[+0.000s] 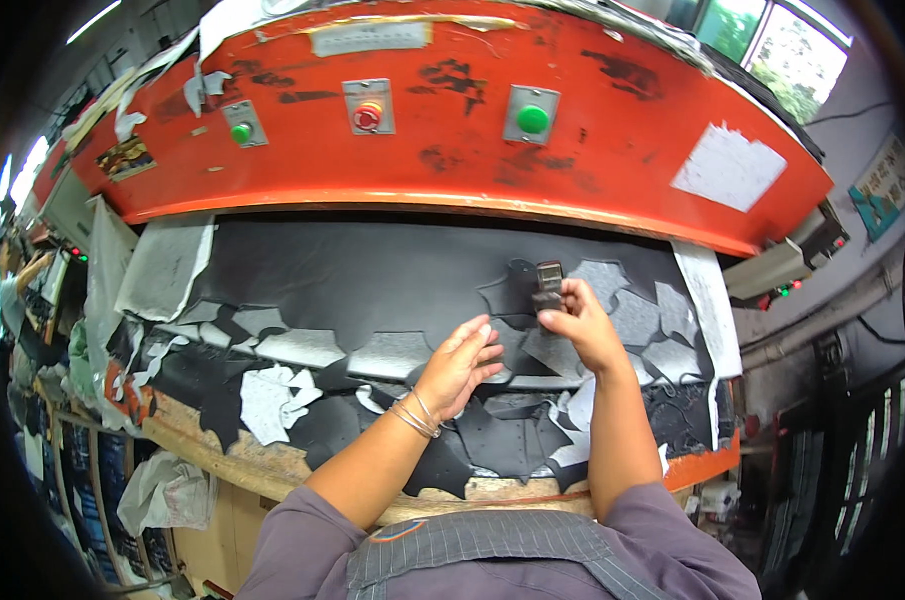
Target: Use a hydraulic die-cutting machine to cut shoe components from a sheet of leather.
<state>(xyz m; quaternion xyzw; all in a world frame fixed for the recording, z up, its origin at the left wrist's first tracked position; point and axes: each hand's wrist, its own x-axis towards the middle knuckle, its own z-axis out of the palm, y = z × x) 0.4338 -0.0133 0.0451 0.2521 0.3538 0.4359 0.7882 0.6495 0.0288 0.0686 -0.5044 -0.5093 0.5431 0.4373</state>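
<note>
My right hand (583, 325) pinches a small dark metal cutting die (550, 277) between thumb and fingers, over the black leather sheet (373, 265). Beside the die, a rounded black cut piece (513, 285) lies at the sheet's cut edge. My left hand (460, 365) is open, palm turned inward and fingers stretched, above the sheet's near edge; nothing shows in it. Below the left hand, black leather pieces (498, 440) with small holes lie in a loose heap. Cut-out gaps along the sheet bare a grey-white layer (388, 352) underneath.
An orange press beam (423, 165) spans the far side, carrying a red button (368, 116) and green buttons (533, 119). White scraps (273, 400) and black offcuts litter the wooden front ledge (213, 455). A white plastic bag (168, 493) hangs at the lower left.
</note>
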